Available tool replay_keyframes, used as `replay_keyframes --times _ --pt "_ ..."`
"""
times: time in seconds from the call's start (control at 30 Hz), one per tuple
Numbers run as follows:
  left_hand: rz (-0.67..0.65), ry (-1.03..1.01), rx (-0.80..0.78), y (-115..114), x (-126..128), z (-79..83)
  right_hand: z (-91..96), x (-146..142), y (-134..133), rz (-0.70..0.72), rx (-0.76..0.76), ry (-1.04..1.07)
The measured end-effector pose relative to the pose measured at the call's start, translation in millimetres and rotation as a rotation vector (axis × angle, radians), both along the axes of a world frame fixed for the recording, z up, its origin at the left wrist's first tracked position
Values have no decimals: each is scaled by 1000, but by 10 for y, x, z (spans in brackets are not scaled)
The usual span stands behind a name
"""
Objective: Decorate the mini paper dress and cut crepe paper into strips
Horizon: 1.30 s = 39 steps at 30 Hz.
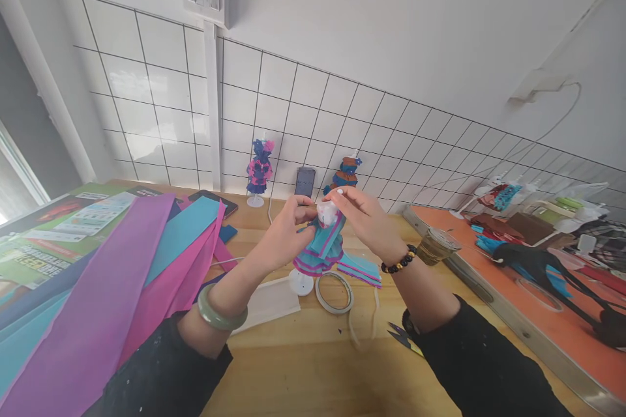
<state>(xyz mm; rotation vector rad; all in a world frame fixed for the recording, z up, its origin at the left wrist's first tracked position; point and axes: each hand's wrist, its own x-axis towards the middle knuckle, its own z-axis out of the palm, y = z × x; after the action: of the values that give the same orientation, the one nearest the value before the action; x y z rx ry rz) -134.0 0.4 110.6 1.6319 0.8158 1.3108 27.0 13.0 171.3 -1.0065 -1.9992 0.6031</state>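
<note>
A small doll figure [323, 254] in a teal and purple ruffled paper dress stands on a round white base [300, 282]. Its white head [327, 214] is between my two hands. My left hand [293, 228] is at the left of the head, with bent fingers and thumb against the figure. From the right, my right hand [359, 212] reaches over it, with fingertips at the top and side of the head. The exact contact under the right fingers is hidden. Beside the base lie a roll of tape [334, 292] and folded teal and purple strips [359, 268].
Scissors [405, 340] lie near my right forearm. Purple, teal and pink sheets [98, 287] cover the left side. Behind stand a blue and pink figure [260, 169], a phone [306, 180] and a brown and blue figure [346, 172]. An orange surface [489, 280] with clutter borders the right.
</note>
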Motion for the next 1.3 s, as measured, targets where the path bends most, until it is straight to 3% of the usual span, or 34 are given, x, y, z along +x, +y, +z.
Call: replay_keyframes --times 0.97,1.07,1.3 --pt "66 14 25 -35 87 -2 -206 -12 -31 -71 -17 202" --pt "70 5 33 -30 89 -10 -256 5 -81 -71 -21 266" --pt "73 -24 13 -15 89 -38 -515 91 -298 -245 -148 551"
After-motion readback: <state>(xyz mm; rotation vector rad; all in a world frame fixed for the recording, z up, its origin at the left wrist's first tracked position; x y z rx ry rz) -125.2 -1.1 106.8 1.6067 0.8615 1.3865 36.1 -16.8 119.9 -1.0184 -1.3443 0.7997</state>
